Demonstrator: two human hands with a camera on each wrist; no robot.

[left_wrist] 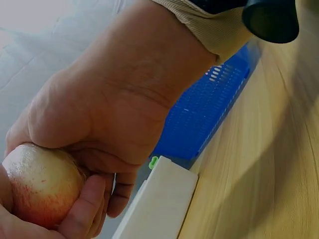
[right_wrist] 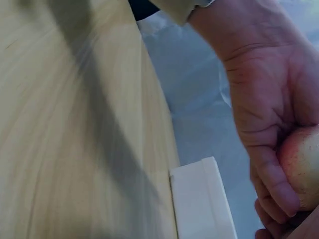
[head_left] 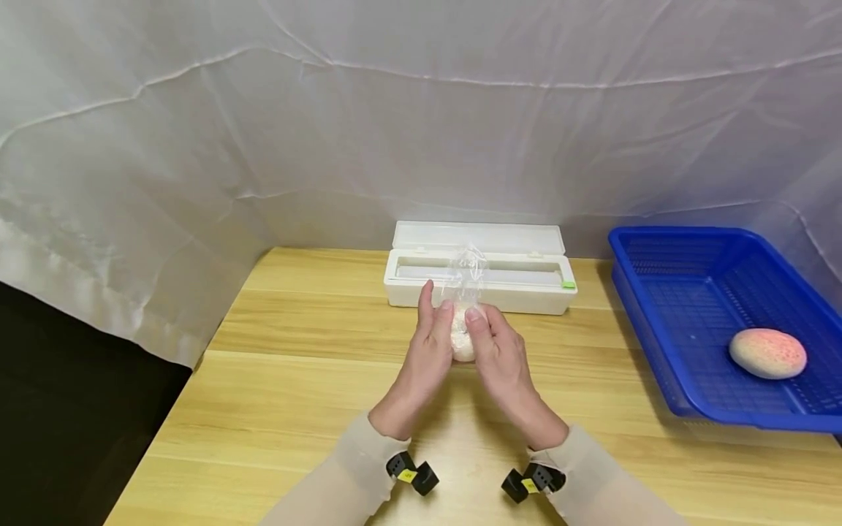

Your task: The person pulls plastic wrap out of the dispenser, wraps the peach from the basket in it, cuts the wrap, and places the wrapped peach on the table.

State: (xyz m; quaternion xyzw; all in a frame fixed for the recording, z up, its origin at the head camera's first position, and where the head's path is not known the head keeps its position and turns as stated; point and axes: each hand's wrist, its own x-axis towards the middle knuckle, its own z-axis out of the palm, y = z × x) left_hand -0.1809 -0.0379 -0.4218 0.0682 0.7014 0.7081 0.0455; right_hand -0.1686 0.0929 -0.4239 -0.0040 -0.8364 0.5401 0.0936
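Observation:
A pale peach with red speckles (left_wrist: 42,181) is wrapped in clear plastic film (head_left: 468,274), whose loose end sticks up above it. My left hand (head_left: 427,351) holds the peach from the left, fingers curled beneath and thumb on the film. On the other side my right hand (head_left: 503,358) grips the same peach (right_wrist: 304,164), its thumb pressing the film on top. Both hands are over the table, just in front of a white cling film box (head_left: 480,298) with its lid raised and a roll inside.
To the right stands a blue plastic basket (head_left: 664,358) with a second peach (head_left: 768,353) lying in it. A green slider (head_left: 569,285) sits at the box's right end. The wooden table (head_left: 276,409) reaches back to a grey-white cloth (head_left: 427,146).

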